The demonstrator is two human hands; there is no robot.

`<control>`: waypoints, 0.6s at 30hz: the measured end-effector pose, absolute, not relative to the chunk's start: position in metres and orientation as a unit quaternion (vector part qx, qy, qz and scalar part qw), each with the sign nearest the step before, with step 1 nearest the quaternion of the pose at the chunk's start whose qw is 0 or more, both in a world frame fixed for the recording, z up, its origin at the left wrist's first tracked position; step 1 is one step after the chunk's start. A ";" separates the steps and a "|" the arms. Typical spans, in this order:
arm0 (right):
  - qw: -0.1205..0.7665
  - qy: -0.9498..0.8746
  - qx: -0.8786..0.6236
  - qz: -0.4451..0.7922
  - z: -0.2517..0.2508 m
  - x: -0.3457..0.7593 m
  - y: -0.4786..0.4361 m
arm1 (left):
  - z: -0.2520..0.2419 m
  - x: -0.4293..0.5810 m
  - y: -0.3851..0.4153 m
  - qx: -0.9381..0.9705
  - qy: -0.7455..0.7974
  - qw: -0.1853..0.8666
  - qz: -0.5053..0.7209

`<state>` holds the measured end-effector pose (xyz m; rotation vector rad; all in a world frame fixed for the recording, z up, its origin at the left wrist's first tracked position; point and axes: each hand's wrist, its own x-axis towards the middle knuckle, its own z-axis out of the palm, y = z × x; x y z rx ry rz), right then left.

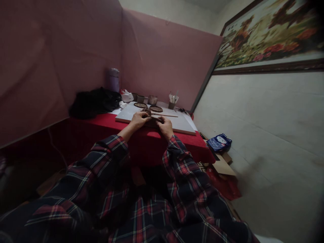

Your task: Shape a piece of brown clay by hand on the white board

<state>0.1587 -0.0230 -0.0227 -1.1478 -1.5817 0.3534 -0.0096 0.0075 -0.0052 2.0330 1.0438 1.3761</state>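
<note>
Brown strip (155, 118): where is it?
— Over the board's (182, 124) near edge, one end pinched in the left hand (139, 120), the other in the right hand (165, 126), fingers of both curled nearly closed.
— How far along?
— Two flat discs (156, 109) on the board look formed; the strip isn't laid down.
— Containers?
— At the board's far side, one cup (171, 105) holds white tools (173, 98); the jar's (152, 100) contents are unclear.
</note>
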 end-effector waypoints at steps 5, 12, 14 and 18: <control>0.548 -0.668 -0.479 0.155 -0.023 0.159 -0.022 | -0.006 -0.010 0.009 0.740 0.380 0.241 0.500; 0.542 -0.669 -0.484 0.155 -0.022 0.158 -0.025 | -0.007 -0.011 0.011 0.746 0.371 0.235 0.501; 0.538 -0.671 -0.487 0.152 -0.022 0.158 -0.025 | -0.007 -0.011 0.011 0.744 0.375 0.234 0.500; 0.534 -0.673 -0.490 0.148 -0.021 0.158 -0.025 | -0.006 -0.010 0.009 0.740 0.385 0.237 0.499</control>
